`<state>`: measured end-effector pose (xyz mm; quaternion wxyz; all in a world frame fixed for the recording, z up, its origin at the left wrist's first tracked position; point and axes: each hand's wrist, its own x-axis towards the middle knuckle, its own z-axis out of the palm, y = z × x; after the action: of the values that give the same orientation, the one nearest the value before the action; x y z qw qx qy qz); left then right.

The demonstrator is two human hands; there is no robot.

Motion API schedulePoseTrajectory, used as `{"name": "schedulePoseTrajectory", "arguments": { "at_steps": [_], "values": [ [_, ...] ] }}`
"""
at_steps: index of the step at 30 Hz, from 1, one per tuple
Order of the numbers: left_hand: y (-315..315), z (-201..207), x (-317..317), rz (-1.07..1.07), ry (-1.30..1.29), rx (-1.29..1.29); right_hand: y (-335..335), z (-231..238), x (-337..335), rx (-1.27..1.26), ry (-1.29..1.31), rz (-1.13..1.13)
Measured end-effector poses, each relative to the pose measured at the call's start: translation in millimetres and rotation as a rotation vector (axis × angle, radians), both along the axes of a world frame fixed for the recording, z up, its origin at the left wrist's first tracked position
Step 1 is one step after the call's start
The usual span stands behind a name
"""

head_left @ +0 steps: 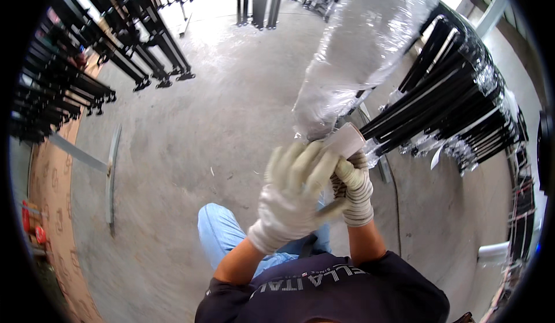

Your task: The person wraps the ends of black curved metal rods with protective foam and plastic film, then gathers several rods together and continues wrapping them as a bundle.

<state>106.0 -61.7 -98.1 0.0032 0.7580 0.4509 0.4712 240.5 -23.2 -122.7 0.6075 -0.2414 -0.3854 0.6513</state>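
Note:
My left hand [292, 193], in a whitish work glove, is smeared by motion, with its fingers stretched out and apart. Its fingertips are close to the lower end of a long bundle [358, 51] wrapped in clear plastic film. Beside it, my right hand [354, 187], in a glove with dark stripes at the cuff, has its fingers curled in. Just above that hand sits a pale rectangular piece [347, 140], partly covered by the left fingers. What the right hand grips is mostly hidden.
Film-wrapped black bars [428, 100] crowd the right side. Black metal parts [121, 39] hang in rows at the upper left, and more [260, 2] at the far side. A grey metal floor stand [111, 175] is at left. A dark cable [395, 207] runs along the concrete floor [173, 144].

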Motion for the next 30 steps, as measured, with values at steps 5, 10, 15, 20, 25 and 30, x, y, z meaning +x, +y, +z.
{"name": "schedulePoseTrajectory", "arguments": {
  "at_steps": [5, 10, 15, 20, 25, 30],
  "values": [
    [13.9, 14.8, -0.5, -0.116, -0.137, -0.358, -7.3, 6.9, -6.1, 0.102, -0.140, -0.046],
    [25.1, 15.6, -19.1, -0.091, 0.001, -0.158, 34.9, 19.1, 2.0, 0.546, -0.626, -0.450],
    [19.7, 10.6, -32.8, -0.042, 0.308, 0.063, 121.6, -10.6, 11.2, 0.506, -0.579, -0.009],
    [29.3, 7.3, -68.3, 0.270, 0.361, 0.121, 110.6, 3.2, -2.6, 0.449, -0.412, 0.167],
    [63.1, -17.8, -60.5, 0.257, -0.307, 0.256, 79.7, 19.9, -13.6, 0.381, -0.329, 0.046],
    [89.5, -55.8, -25.5, 0.200, -0.802, 0.294, 78.7, 19.3, -8.3, 0.344, -0.194, 0.039]
  ]
}}
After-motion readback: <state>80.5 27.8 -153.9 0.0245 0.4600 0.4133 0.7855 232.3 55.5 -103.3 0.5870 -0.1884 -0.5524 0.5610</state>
